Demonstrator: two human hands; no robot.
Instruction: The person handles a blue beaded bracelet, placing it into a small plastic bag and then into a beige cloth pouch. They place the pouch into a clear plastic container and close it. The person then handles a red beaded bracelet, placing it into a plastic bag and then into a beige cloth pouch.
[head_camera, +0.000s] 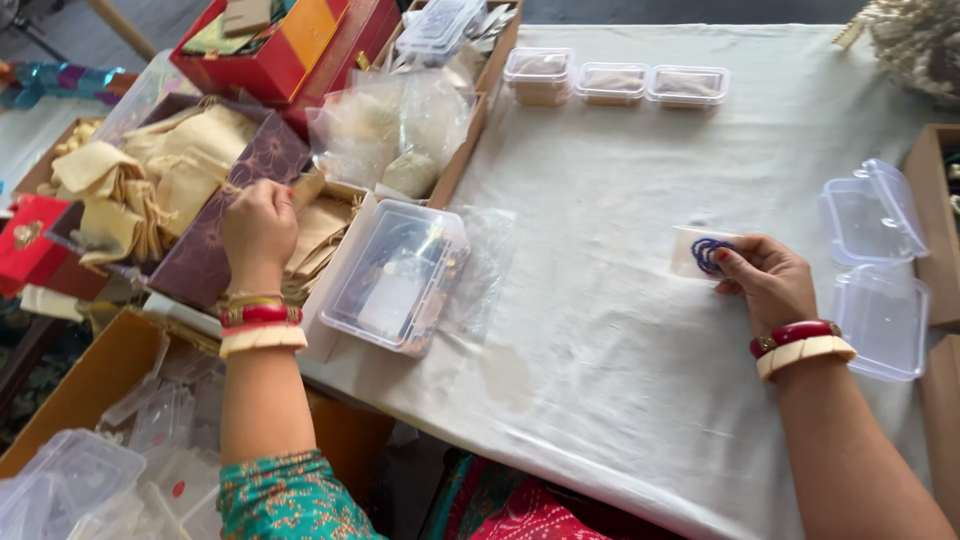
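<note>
**Hands apart on the white cloth**

At right of frame I see my right hand (772, 282), fingers pinched on a blue bead ring (709, 254) over a small card (692, 250). Upper left, my left hand (258, 228) curls closed on a tan pouch (308, 187), above the box of pouches (215, 215).

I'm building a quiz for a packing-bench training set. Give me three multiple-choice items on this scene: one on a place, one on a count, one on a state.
1. Where is the left hand?
A. at the box of cream pouches
B. on the white cloth
C. on the far containers

2. How many small lidded containers stand in the far row?
A. two
B. three
C. five

3. The clear hinged box by the right hand is:
A. open
B. closed
C. stacked

Answers: 1 A, fingers reach among the pouches; 2 B, three side by side; 3 A, its lid lies flipped back.
</note>
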